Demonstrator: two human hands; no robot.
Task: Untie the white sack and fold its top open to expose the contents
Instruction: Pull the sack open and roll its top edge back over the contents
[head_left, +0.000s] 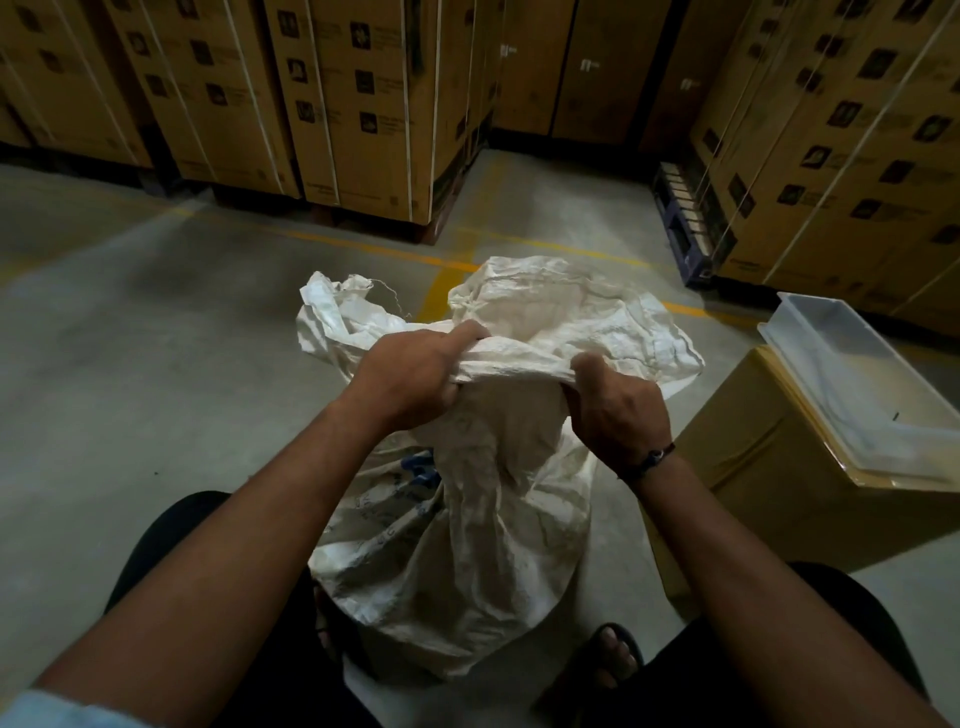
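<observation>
White sack (467, 519) upright on concrete floor (156, 338), between the person's knees, just in front of a sandalled foot (602, 660). Faded blue print on its lower left side. Neck bunched into a thick twisted roll running across between both hands. Above the roll the loose top flares out crumpled, one flap to the left, a bigger one to the right. Thin thread (389, 299) hangs free from left flap. Contents not visible.

Left hand (410, 374): fingers curled tight round left end of the roll, knuckles up. Right hand (618, 410): fist clamped on right end, thumb on top; dark band (649, 460) on wrist.

Right of sack, near it: brown cardboard box (753, 467) with pale plastic tray (857, 374) resting on its top. Painted yellow line (363, 247) crosses floor beyond sack. Far edge of floor: rows of tall strapped cartons (363, 104); blue pallet (685, 234) under the stack at right
</observation>
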